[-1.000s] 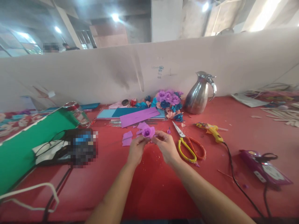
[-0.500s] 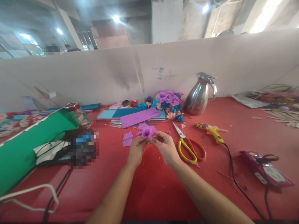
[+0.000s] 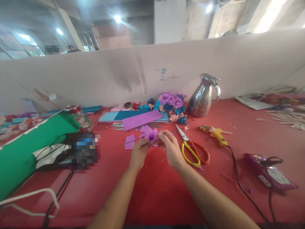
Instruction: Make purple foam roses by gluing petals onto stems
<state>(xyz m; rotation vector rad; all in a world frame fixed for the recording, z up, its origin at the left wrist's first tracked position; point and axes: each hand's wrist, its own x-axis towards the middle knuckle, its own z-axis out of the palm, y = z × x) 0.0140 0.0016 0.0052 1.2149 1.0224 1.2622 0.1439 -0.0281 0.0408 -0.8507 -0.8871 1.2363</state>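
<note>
A purple paper flower (image 3: 152,135) faces up over the red table, its base pinched in the fingers of my left hand (image 3: 139,153). Just right of the flower is my right hand (image 3: 173,149), fingers curled and closed, a small gap from the petals. A faint thin line shows between the flower and these fingers; what they hold is too small to make out. Purple paper scraps (image 3: 130,142) lie beyond my left hand. Close by on the right are scissors (image 3: 191,149) with yellow and red handles.
A purple paper strip (image 3: 142,120) lies on blue sheets behind the hands. Beyond it are a bunch of paper flowers (image 3: 172,103) and a steel jug (image 3: 202,98). A yellow glue gun (image 3: 218,135) with its cord, a purple device (image 3: 270,171) and a glass jar (image 3: 79,117) flank the work area.
My right hand has drawn slightly away from the flower, opening a small gap. The flower stays in my left hand, turned a little.
</note>
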